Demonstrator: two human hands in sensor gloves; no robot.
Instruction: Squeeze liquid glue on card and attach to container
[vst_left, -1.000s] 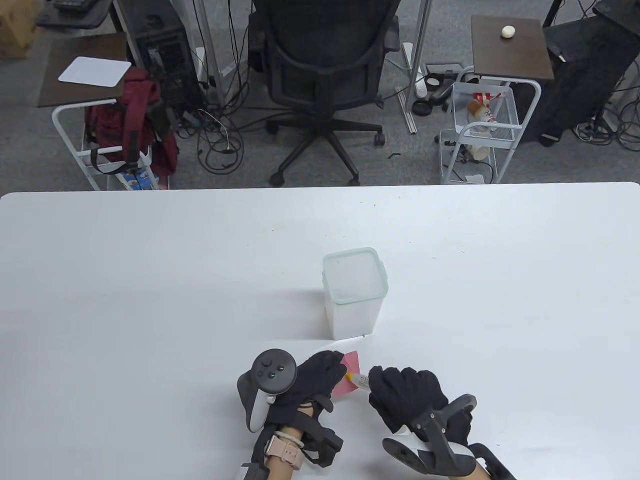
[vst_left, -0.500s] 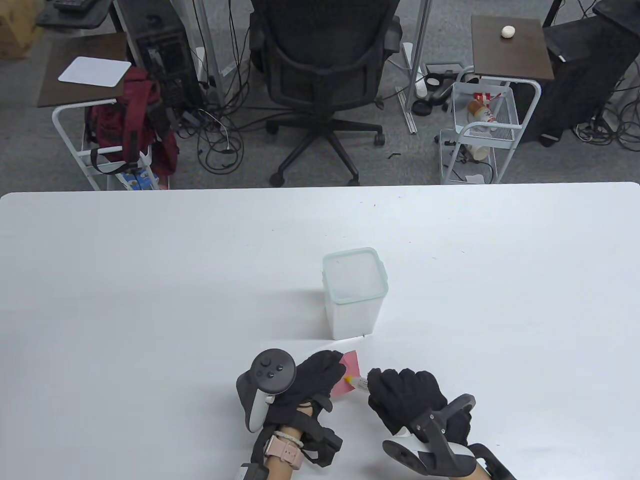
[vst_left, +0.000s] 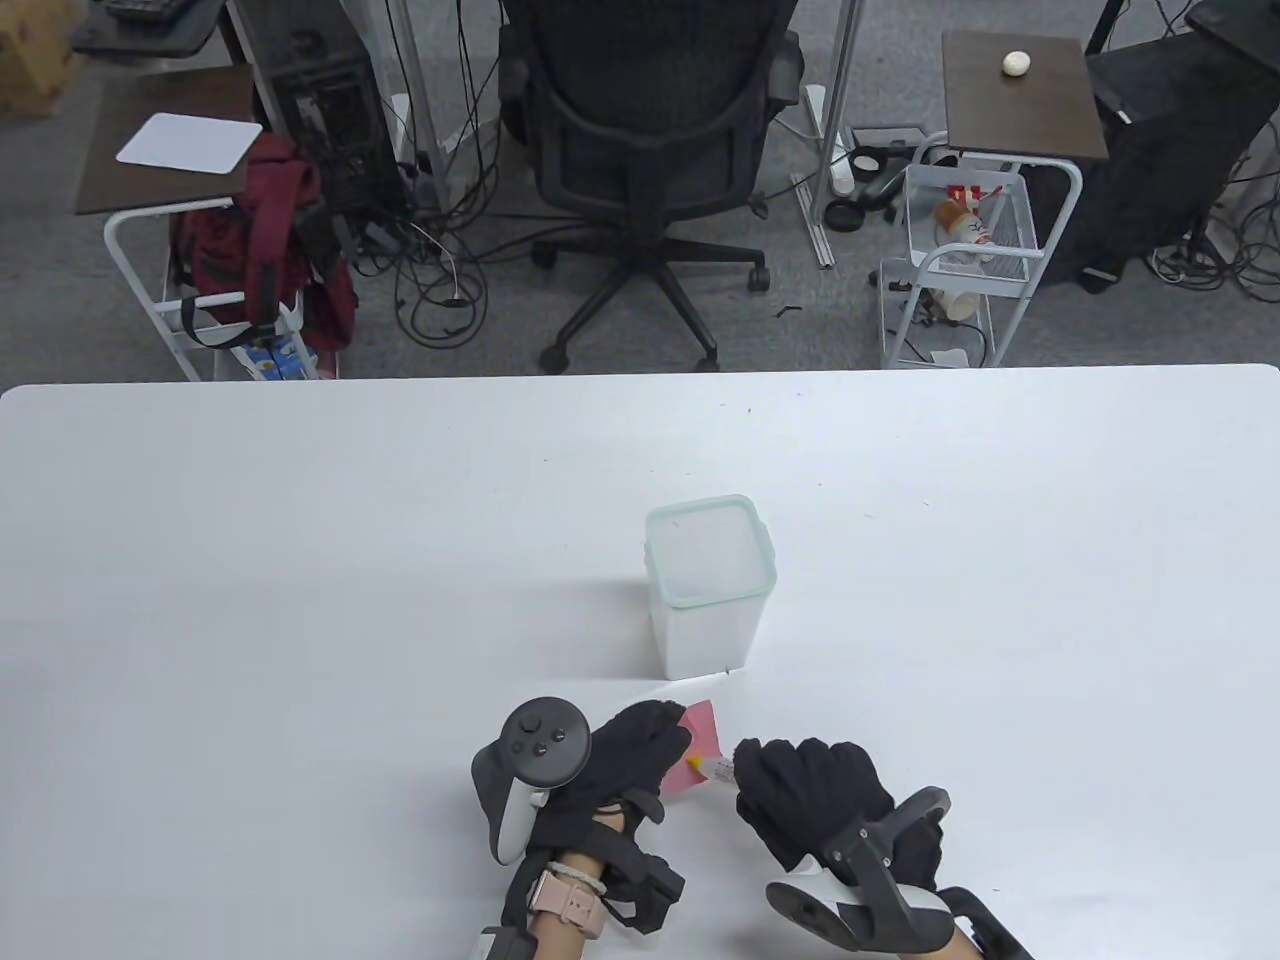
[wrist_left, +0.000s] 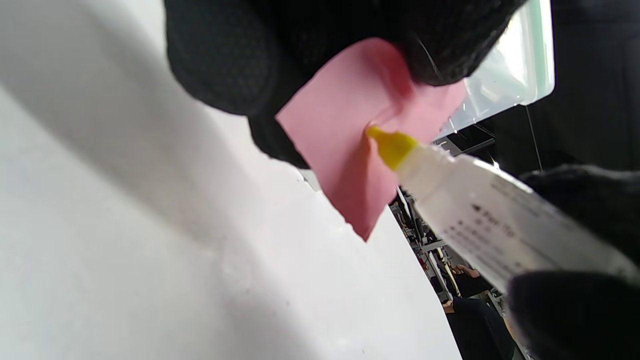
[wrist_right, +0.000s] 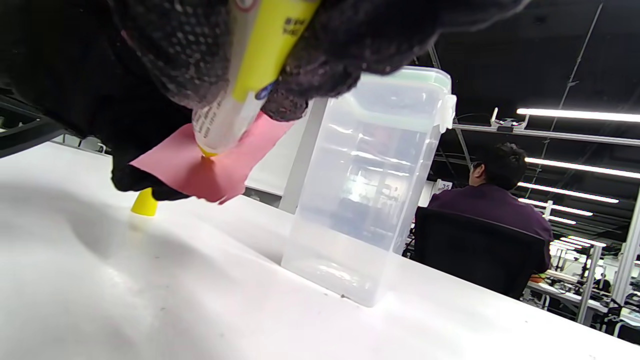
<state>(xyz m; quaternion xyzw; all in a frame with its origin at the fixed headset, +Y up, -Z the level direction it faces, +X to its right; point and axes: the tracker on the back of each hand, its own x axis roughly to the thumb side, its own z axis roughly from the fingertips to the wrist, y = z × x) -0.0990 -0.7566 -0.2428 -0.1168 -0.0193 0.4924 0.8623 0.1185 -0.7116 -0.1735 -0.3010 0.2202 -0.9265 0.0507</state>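
My left hand (vst_left: 630, 755) holds a pink card (vst_left: 700, 745) just above the table, near the front edge; the left wrist view shows the card (wrist_left: 345, 145) pinched between gloved fingers (wrist_left: 225, 65). My right hand (vst_left: 810, 790) grips a liquid glue bottle (vst_left: 718, 768) and its yellow tip touches the card's face (wrist_left: 392, 145). The right wrist view shows the bottle (wrist_right: 235, 105) pressed on the card (wrist_right: 200, 170). A clear lidded container (vst_left: 710, 585) stands upright just beyond the hands, also in the right wrist view (wrist_right: 365, 200).
A small yellow glue cap (wrist_right: 144, 204) stands on the white table (vst_left: 300, 600) under my left hand. An office chair (vst_left: 650, 150) and carts stand beyond the table's far edge.
The glue bottle's tip has slid slightly down the card toward me. The left hand and card have stayed in place.
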